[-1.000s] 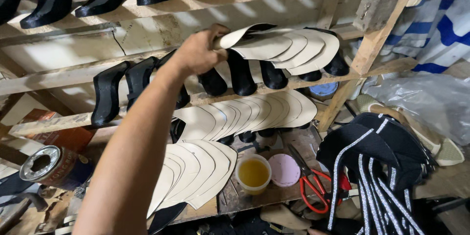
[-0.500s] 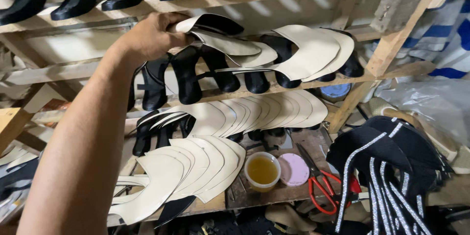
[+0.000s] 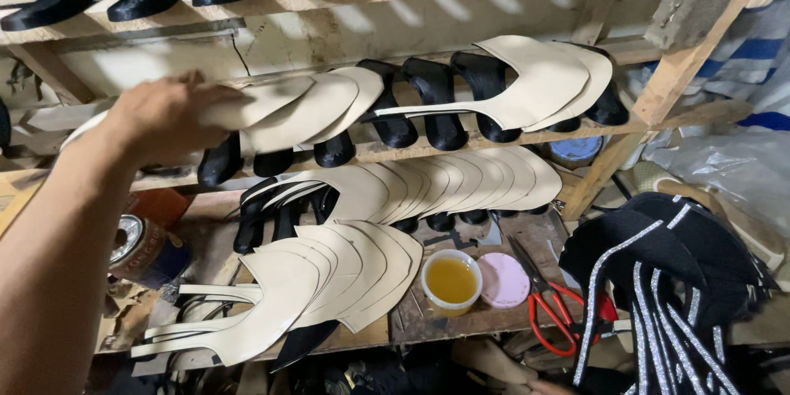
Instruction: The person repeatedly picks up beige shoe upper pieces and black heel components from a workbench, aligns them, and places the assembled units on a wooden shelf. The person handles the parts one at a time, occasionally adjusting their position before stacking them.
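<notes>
Wooden rack [image 3: 461, 144] with slatted shelves fills the view, black shoe heels [image 3: 436, 103] standing in rows on the slats, likely so the cream insole boards can lie fanned on top of them, each overlapping the next. Lower shelf holds a second fan of boards [image 3: 461, 185], and a third stack [image 3: 329, 280] lies at the front, narrow tails to the left. Left hand [image 3: 169, 115] reaches up to the middle shelf, grip closed over the cream insole board [image 3: 284, 107] at the left end of that row, fingers on top, thumb side hidden. That board lies near flat, long axis roughly left-right, broad rounded end pointing right, touching the next boards. Right hand not in view. Smaller items below: red-handled scissors [image 3: 555, 313], cup of yellow liquid [image 3: 450, 282], pink lid [image 3: 504, 279] beside it.
</notes>
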Available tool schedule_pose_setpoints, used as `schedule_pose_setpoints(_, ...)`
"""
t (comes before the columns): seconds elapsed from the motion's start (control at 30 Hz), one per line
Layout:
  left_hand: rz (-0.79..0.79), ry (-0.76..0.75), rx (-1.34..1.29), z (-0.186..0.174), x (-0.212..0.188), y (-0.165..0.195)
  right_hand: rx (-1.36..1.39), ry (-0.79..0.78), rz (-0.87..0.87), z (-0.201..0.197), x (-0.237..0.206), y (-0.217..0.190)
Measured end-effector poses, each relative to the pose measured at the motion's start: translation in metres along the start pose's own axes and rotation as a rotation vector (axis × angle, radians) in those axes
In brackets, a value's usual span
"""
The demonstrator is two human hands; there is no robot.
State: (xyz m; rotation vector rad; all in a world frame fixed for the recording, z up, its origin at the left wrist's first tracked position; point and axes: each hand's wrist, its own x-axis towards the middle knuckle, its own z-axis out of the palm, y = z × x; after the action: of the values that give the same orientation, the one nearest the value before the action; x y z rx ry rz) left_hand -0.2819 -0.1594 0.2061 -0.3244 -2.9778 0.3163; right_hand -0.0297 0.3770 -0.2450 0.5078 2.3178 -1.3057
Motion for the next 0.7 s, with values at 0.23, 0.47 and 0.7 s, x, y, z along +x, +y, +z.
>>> schedule_pose_setpoints(0.23, 0.104, 0.015, -0.193, 0.067, -0.018, -0.044, -0.029, 0.234, -0.458, -0.083, -0.069, -0.116)
schedule_pose_setpoints(0.47, 0.083, 0.068, -0.088, 0.057, -0.046, -0.025, 0.058, 0.455, -0.796, -0.166, -0.063, -0.266)
schedule_pose_setpoints(0.7, 0.329, 0.359, -0.458, 0.038, -0.125, 0.055, -0.03, 0.811, -0.703, -0.22, -0.023, -0.357)
